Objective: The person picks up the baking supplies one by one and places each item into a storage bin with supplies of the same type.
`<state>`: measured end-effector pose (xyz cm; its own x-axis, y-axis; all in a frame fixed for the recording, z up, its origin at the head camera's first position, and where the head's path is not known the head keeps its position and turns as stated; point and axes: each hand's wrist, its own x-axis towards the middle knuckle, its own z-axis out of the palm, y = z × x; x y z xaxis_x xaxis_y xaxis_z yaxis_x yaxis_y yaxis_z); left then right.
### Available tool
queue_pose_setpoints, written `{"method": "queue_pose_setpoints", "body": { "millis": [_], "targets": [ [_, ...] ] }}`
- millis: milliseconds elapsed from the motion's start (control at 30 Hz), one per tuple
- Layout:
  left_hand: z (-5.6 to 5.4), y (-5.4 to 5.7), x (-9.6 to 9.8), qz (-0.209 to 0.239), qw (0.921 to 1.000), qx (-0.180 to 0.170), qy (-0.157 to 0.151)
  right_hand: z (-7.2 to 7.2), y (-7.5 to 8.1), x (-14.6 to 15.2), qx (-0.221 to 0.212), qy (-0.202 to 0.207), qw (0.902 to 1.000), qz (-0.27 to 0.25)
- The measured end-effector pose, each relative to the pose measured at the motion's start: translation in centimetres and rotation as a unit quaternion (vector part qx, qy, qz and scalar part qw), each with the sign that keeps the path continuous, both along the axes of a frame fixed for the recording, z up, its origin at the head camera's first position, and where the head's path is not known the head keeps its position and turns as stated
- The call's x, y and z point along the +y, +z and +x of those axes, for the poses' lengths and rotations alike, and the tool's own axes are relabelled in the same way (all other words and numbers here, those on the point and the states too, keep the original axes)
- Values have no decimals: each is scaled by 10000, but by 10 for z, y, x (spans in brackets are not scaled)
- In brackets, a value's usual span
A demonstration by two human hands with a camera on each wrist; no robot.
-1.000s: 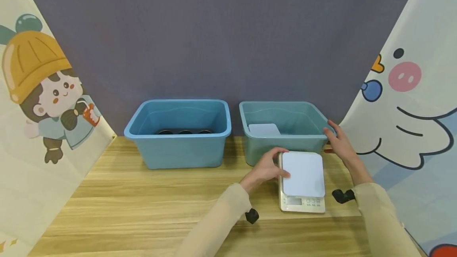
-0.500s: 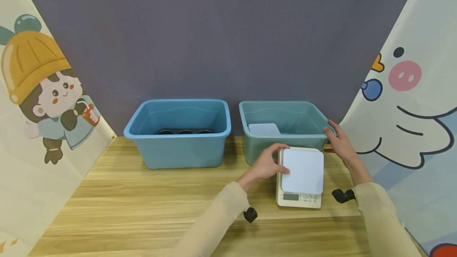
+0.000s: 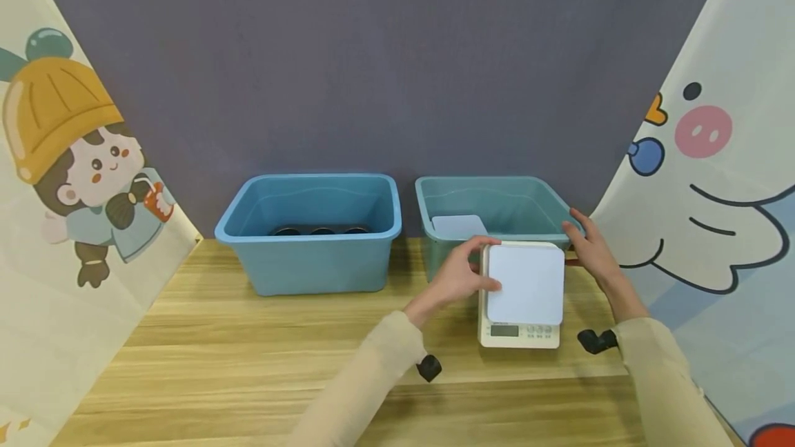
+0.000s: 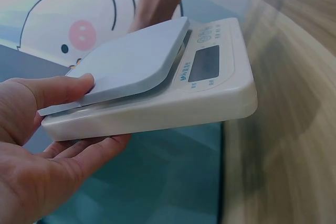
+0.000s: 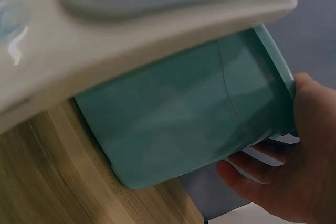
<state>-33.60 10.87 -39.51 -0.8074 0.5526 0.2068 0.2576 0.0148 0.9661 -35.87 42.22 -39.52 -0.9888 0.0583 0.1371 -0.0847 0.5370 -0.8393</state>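
My left hand grips a white digital kitchen scale by its left side. In the left wrist view the thumb lies on the scale's pale weighing plate, with the fingers underneath. The scale is held off the table in front of a green plastic bin, its display toward me. My right hand holds the bin's right front corner at the rim, as the right wrist view also shows. Inside that bin lies a flat white object, partly hidden by the front wall.
To the left stands a blue plastic bin with several dark round-topped items inside. Both bins are on a wood-grain table against a dark grey backdrop. Printed cartoon panels flank the table.
The scale has risen from near the table and shifted toward the green bin, carried by my left hand. My right hand stays at the bin's corner.
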Motion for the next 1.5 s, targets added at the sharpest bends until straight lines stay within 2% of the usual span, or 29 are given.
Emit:
{"method": "queue_pose_setpoints", "body": {
  "millis": [267,700,1100,1333,1500],
  "targets": [
    [-1,15,-8,136,9998,144,-61,-1,-2,2,-12,23,9998,-180],
    [-5,41,-18,116,9995,289,-4,0,-2,3,52,-22,10000,-76],
    [-14,63,-27,170,9985,428,309,2,0,0,71,-3,10000,-30],
    [-15,80,-34,283,9977,524,312,6,1,-3,125,10,9999,69],
    [-18,87,-37,296,9967,643,401,8,2,-4,138,-1,9998,112]
  ]
}}
